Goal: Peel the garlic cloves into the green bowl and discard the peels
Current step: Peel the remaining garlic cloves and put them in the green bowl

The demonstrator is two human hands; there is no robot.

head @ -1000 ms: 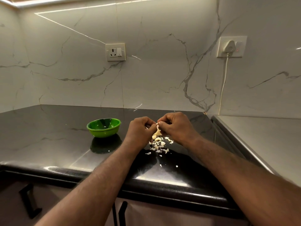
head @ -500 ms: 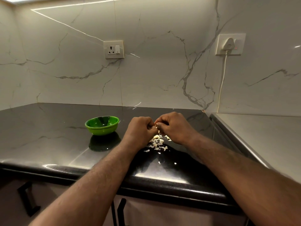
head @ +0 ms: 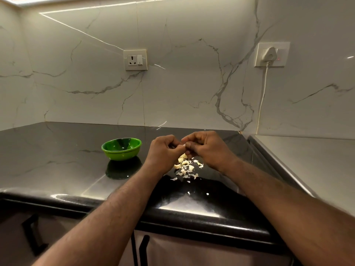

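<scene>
A small green bowl (head: pixel 121 148) stands on the black countertop (head: pixel 57 160), left of my hands. My left hand (head: pixel 163 152) and my right hand (head: pixel 207 148) meet fingertip to fingertip above the counter, both curled and pinching a small pale garlic clove (head: pixel 183 144), of which only a sliver shows. Below them lies a loose pile of garlic peels (head: pixel 186 167), with a few scraps nearer the front edge. What the bowl holds I cannot make out.
Marble walls close the back and left. A wall socket (head: pixel 135 60) is behind the bowl; a plugged-in white cable (head: pixel 262 100) runs down the right wall. A grey steel surface (head: pixel 311 166) adjoins on the right. Cabinet handles (head: pixel 143 248) sit below the counter edge.
Both hands stay together over the peel pile, working the clove. The long peel that hung below the fingers a second ago is gone from them.
</scene>
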